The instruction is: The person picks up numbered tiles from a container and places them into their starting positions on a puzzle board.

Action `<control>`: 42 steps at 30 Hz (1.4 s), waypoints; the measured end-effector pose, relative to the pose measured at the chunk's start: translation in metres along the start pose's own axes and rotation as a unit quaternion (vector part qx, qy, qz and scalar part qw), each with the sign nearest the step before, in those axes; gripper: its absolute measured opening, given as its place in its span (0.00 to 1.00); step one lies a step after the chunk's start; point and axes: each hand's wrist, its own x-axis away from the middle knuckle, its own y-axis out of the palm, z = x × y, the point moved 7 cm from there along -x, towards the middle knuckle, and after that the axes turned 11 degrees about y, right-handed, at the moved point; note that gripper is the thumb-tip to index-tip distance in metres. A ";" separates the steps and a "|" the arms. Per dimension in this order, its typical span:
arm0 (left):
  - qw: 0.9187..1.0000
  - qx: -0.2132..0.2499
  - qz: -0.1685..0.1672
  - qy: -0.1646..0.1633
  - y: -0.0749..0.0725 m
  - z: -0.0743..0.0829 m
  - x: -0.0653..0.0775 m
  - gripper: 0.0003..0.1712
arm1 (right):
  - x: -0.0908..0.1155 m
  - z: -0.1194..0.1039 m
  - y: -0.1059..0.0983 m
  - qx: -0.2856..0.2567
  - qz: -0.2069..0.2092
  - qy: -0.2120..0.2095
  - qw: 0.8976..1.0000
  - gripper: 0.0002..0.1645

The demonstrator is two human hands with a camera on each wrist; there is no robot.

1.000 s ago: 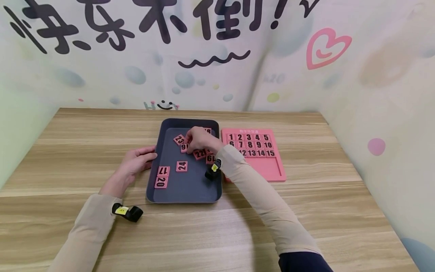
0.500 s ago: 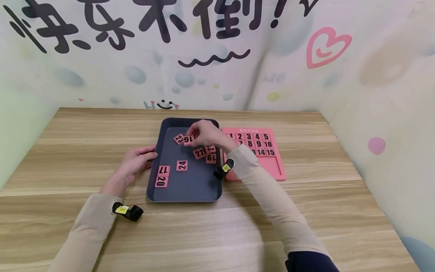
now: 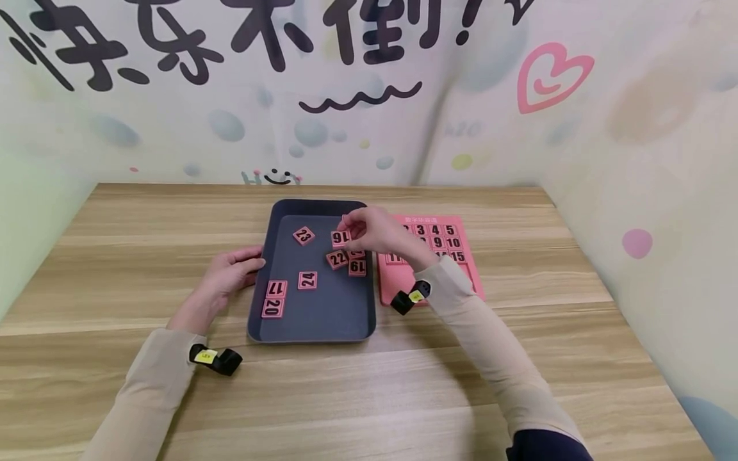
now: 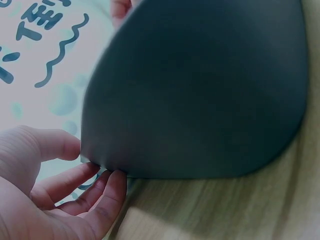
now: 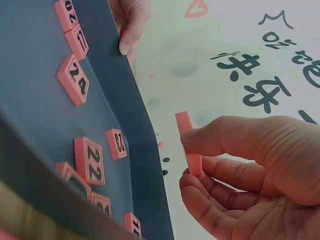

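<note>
In the head view my right hand [image 3: 377,234] pinches a pink number tile [image 3: 340,239], its 16 upside down, above the upper right of the dark grey tray [image 3: 323,320]. The right wrist view has this tile [image 5: 182,122] edge-on between thumb and fingers. My left hand [image 3: 233,272] holds the tray's left rim; in the left wrist view its thumb and fingertips meet the tray edge [image 4: 200,167]. Loose tiles lie in the tray: 23 [image 3: 303,235], 24 [image 3: 308,280], 22 [image 3: 337,259], 19 [image 3: 357,267], 17 [image 3: 277,288] and 20 [image 3: 273,308], others partly hidden.
Right of the tray lies a pink number puzzle board [image 3: 426,276] with rows of tiles up to 15 at its top, partly covered by my right hand and forearm. The wooden table [image 3: 323,403] ends at a printed wall sheet [image 3: 230,147] behind.
My right hand has picked up the 16 tile from beside the 23 and carried it right, toward the tray's right rim. The left hand has stayed on the tray.
</note>
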 end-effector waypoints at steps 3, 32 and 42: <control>1.000 -0.009 -0.014 -0.001 0.001 0.001 0.001 0.30 | 0.007 0.008 -0.004 -0.006 0.005 0.000 1.000 0.18; 1.000 -0.001 -0.014 0.008 0.002 -0.001 0.000 0.31 | 0.061 0.093 -0.008 0.045 0.039 0.065 0.996 0.16; 1.000 -0.002 -0.018 0.007 0.001 0.000 0.000 0.31 | 0.065 0.098 -0.004 0.065 0.040 0.027 0.997 0.18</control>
